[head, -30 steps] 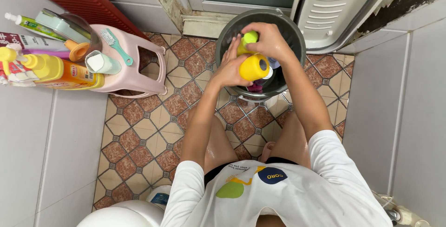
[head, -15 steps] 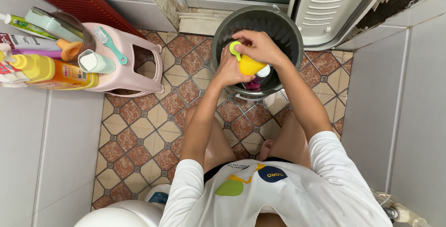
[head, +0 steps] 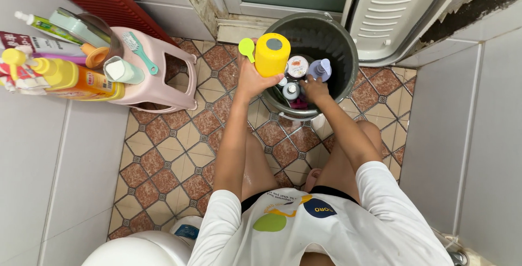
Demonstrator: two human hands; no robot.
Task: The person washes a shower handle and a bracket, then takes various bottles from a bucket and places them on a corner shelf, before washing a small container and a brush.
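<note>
My left hand (head: 250,79) holds a yellow bottle (head: 272,55) upside down, its green flip cap (head: 246,46) open to the left, above the near-left rim of a dark grey bucket (head: 343,54). My right hand (head: 315,88) reaches down into the bucket among several small bottles: a white-lidded jar (head: 297,66), a lilac pump bottle (head: 320,69) and a small grey-capped bottle (head: 291,90). Whether its fingers grip one of them is hidden.
A pink plastic stool (head: 157,75) stands at the left on the patterned tile floor. Beside it are a yellow and orange bottle (head: 70,78), tubes and a teal brush (head: 138,51). A white vented panel (head: 394,10) rises behind the bucket. A white rounded fixture (head: 136,249) sits near my left knee.
My left hand lifted the yellow bottle up and leftward out of the bucket. My right hand let go of it and dropped among the bottles in the bucket.
</note>
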